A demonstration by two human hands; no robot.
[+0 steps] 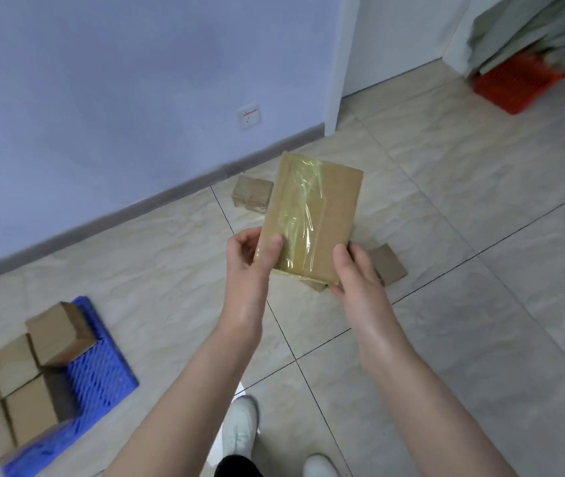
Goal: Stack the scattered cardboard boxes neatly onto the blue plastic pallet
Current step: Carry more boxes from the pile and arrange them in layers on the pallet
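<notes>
I hold a flat cardboard box with glossy tape down its face, raised in the middle of the view. My left hand grips its lower left edge and my right hand grips its lower right corner. The blue plastic pallet lies on the floor at the lower left, carrying several cardboard boxes, one of them tilted on top. One loose box sits near the wall behind the held box. Another loose box lies on the floor just past my right hand, partly hidden.
The floor is pale tile. A blue wall with a grey skirting and a socket runs along the left. An orange crate under green fabric stands at the far right. My white shoes are at the bottom.
</notes>
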